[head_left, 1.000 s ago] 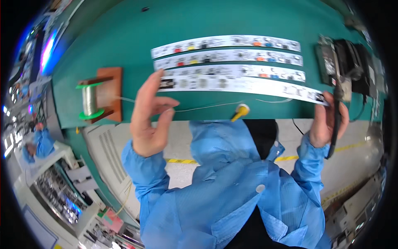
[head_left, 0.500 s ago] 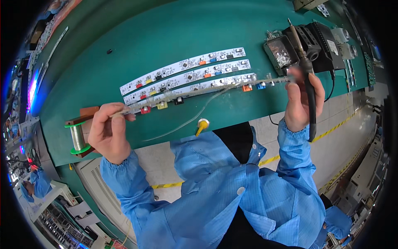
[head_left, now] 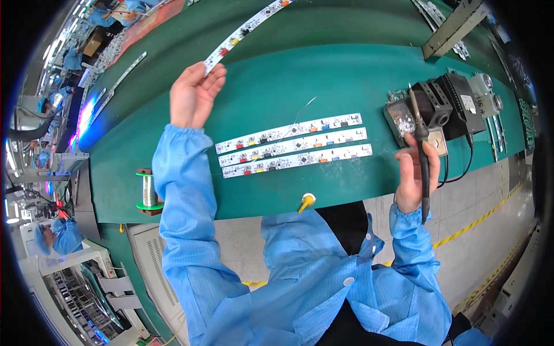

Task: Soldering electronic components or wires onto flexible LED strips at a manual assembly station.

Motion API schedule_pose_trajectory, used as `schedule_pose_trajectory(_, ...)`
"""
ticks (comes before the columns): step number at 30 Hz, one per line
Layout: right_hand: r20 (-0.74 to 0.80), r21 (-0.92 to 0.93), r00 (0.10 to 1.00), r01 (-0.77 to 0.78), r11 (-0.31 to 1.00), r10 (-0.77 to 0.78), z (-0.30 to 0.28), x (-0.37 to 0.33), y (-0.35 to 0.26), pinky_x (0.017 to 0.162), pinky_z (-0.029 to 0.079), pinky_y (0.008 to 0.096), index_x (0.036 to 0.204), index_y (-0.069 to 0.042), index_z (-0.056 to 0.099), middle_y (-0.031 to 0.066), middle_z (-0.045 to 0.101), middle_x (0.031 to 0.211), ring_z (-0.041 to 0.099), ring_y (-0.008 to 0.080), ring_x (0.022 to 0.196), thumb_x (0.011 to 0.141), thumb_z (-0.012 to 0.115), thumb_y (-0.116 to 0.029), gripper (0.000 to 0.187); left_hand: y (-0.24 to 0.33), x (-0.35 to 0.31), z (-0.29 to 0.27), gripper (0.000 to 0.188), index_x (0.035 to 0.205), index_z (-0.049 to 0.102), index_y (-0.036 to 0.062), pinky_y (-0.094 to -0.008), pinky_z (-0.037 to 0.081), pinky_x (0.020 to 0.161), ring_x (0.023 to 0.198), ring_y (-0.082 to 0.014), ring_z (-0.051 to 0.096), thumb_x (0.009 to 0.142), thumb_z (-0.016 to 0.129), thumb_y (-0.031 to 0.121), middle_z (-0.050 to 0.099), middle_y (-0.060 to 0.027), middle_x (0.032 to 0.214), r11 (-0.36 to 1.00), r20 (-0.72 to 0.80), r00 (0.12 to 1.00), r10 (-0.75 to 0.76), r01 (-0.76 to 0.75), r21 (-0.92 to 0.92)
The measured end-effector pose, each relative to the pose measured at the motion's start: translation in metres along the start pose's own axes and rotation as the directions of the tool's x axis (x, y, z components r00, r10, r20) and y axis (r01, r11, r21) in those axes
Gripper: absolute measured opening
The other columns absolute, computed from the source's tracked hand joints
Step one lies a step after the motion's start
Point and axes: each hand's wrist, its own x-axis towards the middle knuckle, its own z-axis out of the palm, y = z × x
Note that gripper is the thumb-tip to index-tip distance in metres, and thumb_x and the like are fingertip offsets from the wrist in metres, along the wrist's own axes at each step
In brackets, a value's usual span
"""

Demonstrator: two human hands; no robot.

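Observation:
My left hand (head_left: 195,92) reaches to the far left with its fingers closed on the near end of a white circuit board strip (head_left: 245,32). This strip slants up past the top edge of the view and carries red, yellow, black and orange parts. In my right hand (head_left: 411,179) is a black-handled soldering iron (head_left: 425,155), tip upward. Three more strips, the far one (head_left: 340,122), the middle one (head_left: 346,137) and the near one (head_left: 352,153), lie side by side on the green mat (head_left: 277,196). A thin solder wire (head_left: 306,108) crosses over them.
A solder wire spool (head_left: 149,190) with green rims stands at the left. The soldering station (head_left: 456,104) and a tray of metal scraps (head_left: 402,120) are at the right. A yellow-capped plug (head_left: 306,202) sits near the front edge. A metal post (head_left: 456,29) stands at the back right.
The strip held between both hands has moved to the far left in my left hand. My right hand has let go of its end and keeps the iron. The view has shifted.

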Motion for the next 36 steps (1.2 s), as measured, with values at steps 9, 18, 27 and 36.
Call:
schedule_pose_trajectory(9,0.052,0.069,0.994,0.096,0.993,-0.1,0.017,0.007,-0.016,0.076,0.049,0.0282,0.125,-0.006,0.045,0.025,0.057,0.115,0.06,0.0152,0.082,0.086,0.06,-0.007,0.042,-0.006,0.036,0.038,0.021,0.108,0.042,-0.0095,-0.034,0.057,0.072,0.087,-0.0292,0.065,0.092,0.041,0.003,0.058,-0.025,0.102,0.995,-0.198,0.975,0.095,-0.093,0.019)
schedule_pose_trajectory(18,0.01,-0.025,0.999,-0.045,0.999,0.045,-0.008,-0.018,-0.004,0.077,0.048,0.0281,0.125,-0.006,0.045,0.0219,0.058,0.116,0.059,0.0143,0.083,0.086,0.06,-0.007,0.041,-0.029,0.063,0.028,0.031,0.12,0.04,-0.0095,-0.0356,0.054,0.081,0.099,-0.0302,0.062,0.092,0.044,0.003,0.055,-0.0248,0.113,0.991,-0.353,0.926,0.131,-0.124,0.045)
schedule_pose_trajectory(27,0.076,-0.065,0.996,-0.037,0.997,0.042,-0.004,-0.023,-0.002,0.082,0.048,0.0309,0.124,-0.005,0.045,0.0197,0.057,0.119,0.059,0.0163,0.088,0.084,0.06,-0.001,0.042,-0.035,0.028,0.017,0.046,0.124,0.051,0.0037,-0.0381,0.039,0.099,0.119,-0.0339,0.047,0.081,0.058,0.019,0.049,-0.019,0.129,-0.098,0.308,0.841,0.446,-0.297,0.95)
schedule_pose_trajectory(36,0.28,-0.43,0.958,0.065,0.9,0.065,0.022,0.004,0.003,0.082,0.05,0.0315,0.123,-0.001,0.048,0.0163,0.057,0.12,0.062,0.0241,0.098,0.074,0.067,0.006,0.053,-0.021,-0.146,-0.007,0.03,0.085,0.065,0.0028,-0.0358,0.047,0.062,0.069,-0.0271,0.062,0.086,0.058,0.032,0.065,-0.0123,0.077,-0.23,-0.019,0.944,0.331,0.1,0.968)
